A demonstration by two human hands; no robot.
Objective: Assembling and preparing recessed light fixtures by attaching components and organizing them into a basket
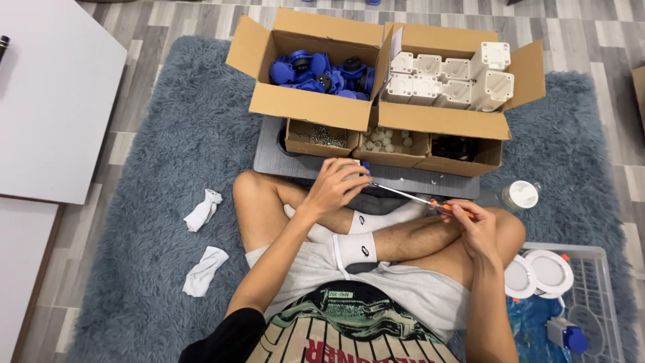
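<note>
The orange-handled metal screwdriver (422,199) lies gripped at its handle in the right hand (470,225); its tip meets a small blue-and-white plastic part (363,168) grasped by the left hand (336,187).

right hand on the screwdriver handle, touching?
Touching. The head view shows the right hand with fingers wrapped around the orange handle of the screwdriver.

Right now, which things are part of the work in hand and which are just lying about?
In hand:
- left hand around a small white part, mostly hidden
- right hand on the orange-handled screwdriver
- box of blue parts, box of white parts, screws box

Lying about:
- two white cloths
- bottle
- round white lamps in the wire basket
</note>
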